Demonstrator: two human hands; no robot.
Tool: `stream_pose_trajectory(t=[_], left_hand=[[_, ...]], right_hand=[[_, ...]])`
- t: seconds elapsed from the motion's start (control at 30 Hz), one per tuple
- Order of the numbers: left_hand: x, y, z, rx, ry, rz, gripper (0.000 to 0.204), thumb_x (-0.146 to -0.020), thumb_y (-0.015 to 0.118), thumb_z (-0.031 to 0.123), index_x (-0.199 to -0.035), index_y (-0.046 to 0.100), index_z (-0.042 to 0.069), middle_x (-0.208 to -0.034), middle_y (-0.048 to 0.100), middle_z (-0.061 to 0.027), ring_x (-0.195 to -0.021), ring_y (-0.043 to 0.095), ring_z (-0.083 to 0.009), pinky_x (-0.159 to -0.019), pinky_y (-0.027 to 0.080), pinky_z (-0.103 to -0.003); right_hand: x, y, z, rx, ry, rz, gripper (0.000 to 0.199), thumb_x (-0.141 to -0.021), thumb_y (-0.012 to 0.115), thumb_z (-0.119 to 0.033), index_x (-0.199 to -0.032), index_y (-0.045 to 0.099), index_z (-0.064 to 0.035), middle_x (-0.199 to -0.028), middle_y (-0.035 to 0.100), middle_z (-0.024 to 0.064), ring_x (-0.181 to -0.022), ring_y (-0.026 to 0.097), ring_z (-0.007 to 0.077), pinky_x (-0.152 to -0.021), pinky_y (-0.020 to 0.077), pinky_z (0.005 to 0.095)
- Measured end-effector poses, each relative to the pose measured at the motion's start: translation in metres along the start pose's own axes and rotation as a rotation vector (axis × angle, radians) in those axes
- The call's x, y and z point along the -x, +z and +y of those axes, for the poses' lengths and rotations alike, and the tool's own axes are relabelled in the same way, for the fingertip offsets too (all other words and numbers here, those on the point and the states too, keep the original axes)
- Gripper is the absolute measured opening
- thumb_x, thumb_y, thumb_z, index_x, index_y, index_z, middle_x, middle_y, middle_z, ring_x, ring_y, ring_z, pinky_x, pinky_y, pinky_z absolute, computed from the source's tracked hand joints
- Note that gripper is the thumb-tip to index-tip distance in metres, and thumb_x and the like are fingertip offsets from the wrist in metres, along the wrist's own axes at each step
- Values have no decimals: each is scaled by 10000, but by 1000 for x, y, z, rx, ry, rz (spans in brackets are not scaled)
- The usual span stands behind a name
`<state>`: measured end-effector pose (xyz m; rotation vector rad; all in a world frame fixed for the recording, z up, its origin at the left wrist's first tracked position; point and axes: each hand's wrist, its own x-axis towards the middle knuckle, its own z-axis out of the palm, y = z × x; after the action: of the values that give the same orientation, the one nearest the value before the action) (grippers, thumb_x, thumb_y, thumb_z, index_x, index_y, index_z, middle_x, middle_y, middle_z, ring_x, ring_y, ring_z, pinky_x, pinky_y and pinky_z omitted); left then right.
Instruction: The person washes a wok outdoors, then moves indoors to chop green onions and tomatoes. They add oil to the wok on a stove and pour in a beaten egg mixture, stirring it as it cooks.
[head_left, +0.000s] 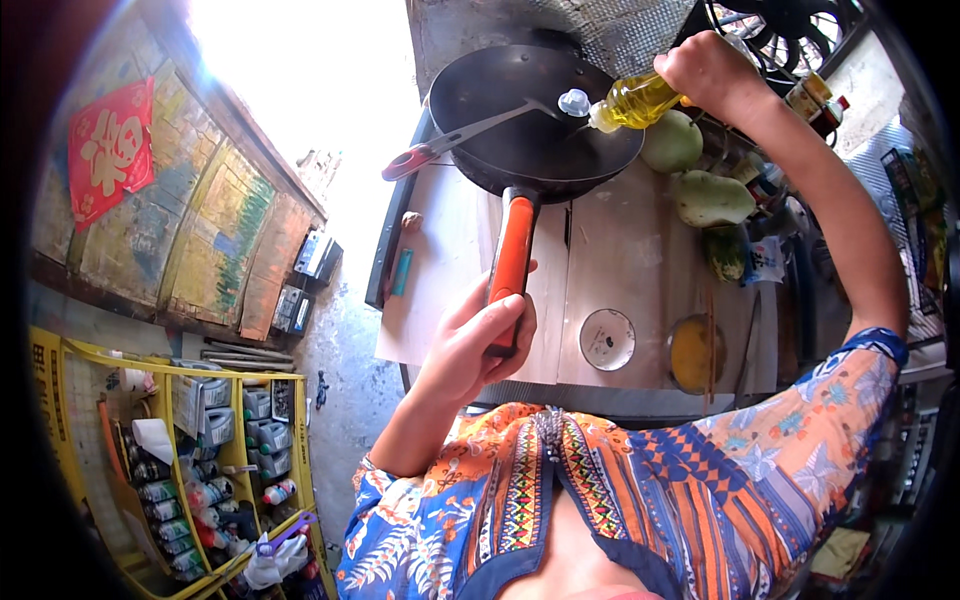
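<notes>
My left hand (478,335) is wrapped round the orange handle of a dark wok (530,160) at the top centre. A clear plastic bottle of yellow oil (640,101) lies tipped nearly sideways over the wok's right rim, gripped in my right hand (712,72). Its flip cap (574,102) hangs open toward the middle of the wok. A spatula (455,138) rests across the left rim, its head inside the wok and its grey and red grip sticking out.
On the table (460,260) stand a small white bowl (607,340) and a bowl of yellow liquid, perhaps beaten egg (692,352), with chopsticks (711,345) across it. Pale green gourds (714,198) and several jars line the right. A yellow rack (230,376) holds bottles at lower left.
</notes>
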<state>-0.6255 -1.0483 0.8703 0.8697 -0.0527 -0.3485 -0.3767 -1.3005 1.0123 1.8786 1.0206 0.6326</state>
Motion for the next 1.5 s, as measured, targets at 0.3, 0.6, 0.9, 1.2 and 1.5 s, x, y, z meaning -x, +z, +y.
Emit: stream_pose_trajectory(t=[0.3,0.6,0.9,1.2,1.5], left_hand=[[0,-2,-1,-9,0,-6,469,-934,457,190,-1320,355,-57,-688,459,-55,-410,376,-77,-342,241,-202],[-1,-3,-1,-16,-8,-7,485,-930,471,199,-1329,350,-48,-698,461,-50,-418,378,-70,-353,242,-199],[-3,-10,-4,-21,-15,1,458,-923,476,187,-1316,364,-21,-701,468,-42,-419,374,-68,-361,242,-192],[-1,-7,-4,-11,-13,24,443,-939,457,187,-1315,382,-37,-698,465,-41,-434,370,-62,-368,253,-187],[-2,-7,-2,-3,0,7,426,-925,462,177,-1292,389,-27,-721,471,-39,-506,412,-73,-401,287,-190]], right_hand=[[8,2,18,34,9,-57,203,-622,734,-147,-732,571,-98,-628,623,63,-646,653,214,-595,509,309],[14,-3,6,78,-11,-29,143,-652,679,-116,-718,552,-107,-622,613,53,-643,649,204,-583,503,300],[24,5,14,83,17,-56,138,-670,672,-105,-750,560,-99,-657,624,62,-664,654,211,-599,515,316],[61,2,-19,-425,404,-129,351,-626,801,-225,-843,569,-77,-729,653,115,-733,662,297,-654,533,388],[97,46,-91,-1192,866,193,424,-655,796,-398,-880,625,-83,-730,649,56,-689,650,186,-645,501,312]])
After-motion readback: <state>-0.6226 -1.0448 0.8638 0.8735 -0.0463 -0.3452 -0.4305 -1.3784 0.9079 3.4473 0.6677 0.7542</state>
